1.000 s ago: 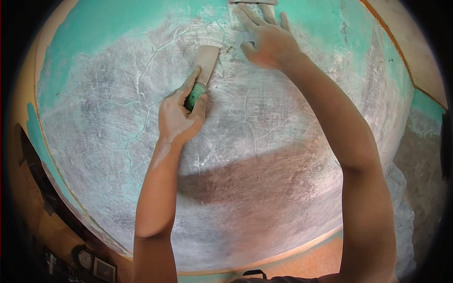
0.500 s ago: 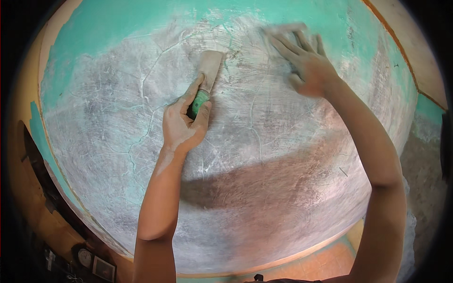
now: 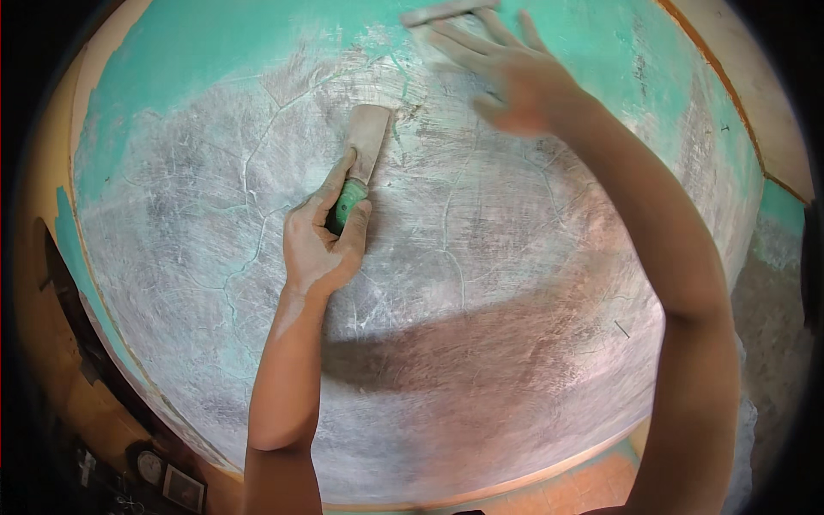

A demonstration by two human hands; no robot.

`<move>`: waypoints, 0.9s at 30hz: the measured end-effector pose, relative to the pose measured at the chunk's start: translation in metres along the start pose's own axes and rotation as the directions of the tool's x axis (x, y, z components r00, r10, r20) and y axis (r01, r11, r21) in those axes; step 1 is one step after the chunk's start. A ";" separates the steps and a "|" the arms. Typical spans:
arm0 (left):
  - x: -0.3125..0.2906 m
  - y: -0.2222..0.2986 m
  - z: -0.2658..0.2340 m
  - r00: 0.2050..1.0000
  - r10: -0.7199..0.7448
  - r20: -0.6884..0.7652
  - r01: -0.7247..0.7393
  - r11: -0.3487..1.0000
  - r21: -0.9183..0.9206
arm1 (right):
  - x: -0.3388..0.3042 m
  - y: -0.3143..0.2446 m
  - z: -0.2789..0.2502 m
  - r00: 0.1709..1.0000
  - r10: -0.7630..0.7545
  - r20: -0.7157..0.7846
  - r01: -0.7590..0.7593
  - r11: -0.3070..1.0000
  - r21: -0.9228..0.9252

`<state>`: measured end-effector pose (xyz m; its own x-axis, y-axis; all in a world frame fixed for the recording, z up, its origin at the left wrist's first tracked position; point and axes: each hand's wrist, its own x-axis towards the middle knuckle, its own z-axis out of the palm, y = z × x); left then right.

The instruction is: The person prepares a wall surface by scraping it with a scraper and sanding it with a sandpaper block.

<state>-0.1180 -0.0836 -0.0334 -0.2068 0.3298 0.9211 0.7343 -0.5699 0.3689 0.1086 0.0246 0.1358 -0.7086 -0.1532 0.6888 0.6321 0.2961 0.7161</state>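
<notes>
As 2 bare forearms (image 3: 287, 369) reach up across a worn wall (image 3: 172, 283), the dusty left hand (image 3: 313, 249) is wrapped around the green handle (image 3: 349, 202) of a scraper (image 3: 369, 142), 1 finger laid along its flat blade. The scraper stands nearly upright, left of the wall's middle, its tip just beside a chipped patch (image 3: 412, 112); whether the blade touches the surface cannot be told. Higher and farther right, the right hand (image 3: 532, 90) spreads its fingers over a flat, grey-edged piece (image 3: 448, 11) near the turquoise paint (image 3: 215, 39); motion blur makes it impossible to tell whether they grip it. Fine cracks (image 3: 447, 215) run through the scuffed grey surface, and 1 nail (image 3: 621, 329) juts out toward the wall's lower right corner. Below the wall's lower edge lies orange floor tile (image 3: 592, 482); beyond its lower left corner, a round clock (image 3: 149, 466) sits beside a framed picture (image 3: 184, 489).
</notes>
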 end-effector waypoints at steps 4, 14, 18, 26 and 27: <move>-0.006 0.004 -0.007 0.994 -0.100 0.034 0.101 0.995 -0.013 | -0.040 0.019 -0.009 0.979 0.042 0.199 -0.026 0.996 -0.086; -0.010 0.000 0.002 0.999 -0.023 -0.036 0.023 1.000 -0.005 | -0.045 0.049 0.003 0.986 -0.119 0.119 0.122 0.993 -0.013; -0.008 0.012 0.012 0.987 -0.160 -0.005 0.159 0.984 0.084 | -0.015 0.030 0.002 0.992 -0.123 0.037 0.120 0.990 0.074; -0.017 0.006 0.024 0.994 -0.016 -0.108 0.010 0.999 -0.048 | -0.046 0.048 -0.005 0.952 -0.190 0.238 0.183 0.982 0.052; -0.018 0.006 0.025 0.995 -0.023 -0.101 0.018 0.999 -0.049 | -0.044 0.045 0.003 0.974 -0.188 0.128 0.180 0.981 0.069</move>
<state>-0.0936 -0.0742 -0.0505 -0.2875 0.2651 0.9204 0.6981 -0.5999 0.3909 0.1674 0.0478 0.1379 -0.8488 -0.0843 0.5220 0.4711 0.3277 0.8189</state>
